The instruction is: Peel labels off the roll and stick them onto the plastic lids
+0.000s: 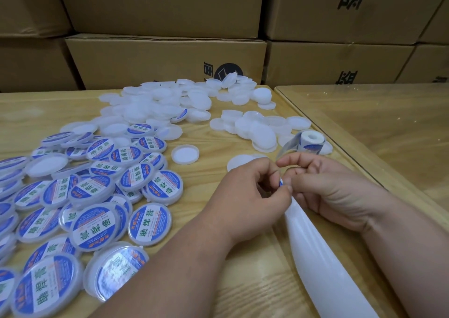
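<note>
Label (281, 181): blue-edged, pinched between fingertips of left hand (252, 196) and right hand (325, 191), both curled on it where they meet. Backing strip (323, 264): white, trailing from the hands toward the viewer. Label roll (309, 141): upright, just beyond right hand. Unlabelled lids (170, 106): heaped beyond both hands. Labelled lids (97, 196): spread left of left hand. Surface (218, 245): wood. Cardboard boxes (165, 60): stacked behind.

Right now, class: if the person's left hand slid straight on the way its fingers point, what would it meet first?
The left hand points right, and its fingertips already pinch a label against the right hand. So it would meet the right hand's fingers almost at once, though depth between them is hard to judge.
</note>
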Motion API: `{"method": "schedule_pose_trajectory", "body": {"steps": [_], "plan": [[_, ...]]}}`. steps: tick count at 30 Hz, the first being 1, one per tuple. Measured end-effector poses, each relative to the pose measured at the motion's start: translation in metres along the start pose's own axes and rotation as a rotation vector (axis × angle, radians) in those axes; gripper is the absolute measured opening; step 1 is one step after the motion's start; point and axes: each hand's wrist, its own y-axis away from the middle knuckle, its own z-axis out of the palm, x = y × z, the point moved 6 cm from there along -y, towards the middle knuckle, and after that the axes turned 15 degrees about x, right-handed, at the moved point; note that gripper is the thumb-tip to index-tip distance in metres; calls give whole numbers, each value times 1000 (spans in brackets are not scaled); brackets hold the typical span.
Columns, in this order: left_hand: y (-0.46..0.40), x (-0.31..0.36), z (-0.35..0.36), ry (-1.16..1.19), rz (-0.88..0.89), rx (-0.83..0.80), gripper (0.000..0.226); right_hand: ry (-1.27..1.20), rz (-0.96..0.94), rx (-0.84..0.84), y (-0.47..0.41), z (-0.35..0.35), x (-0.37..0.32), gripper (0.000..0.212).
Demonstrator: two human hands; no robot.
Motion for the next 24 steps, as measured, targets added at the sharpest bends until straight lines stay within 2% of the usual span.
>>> {"method": "schedule_pose_trajectory", "body": {"steps": [5, 20, 24], "plan": [[1, -2, 3, -6, -6, -45, 34, 31, -7, 11, -1, 2, 0, 39], [-3, -2, -2, 112, -38, 27, 16, -20, -41, 15, 0, 2, -2, 29], [-3, -2, 0, 142, -14, -5, 15, 93, -106, -6, 0, 5, -3, 26]]}}
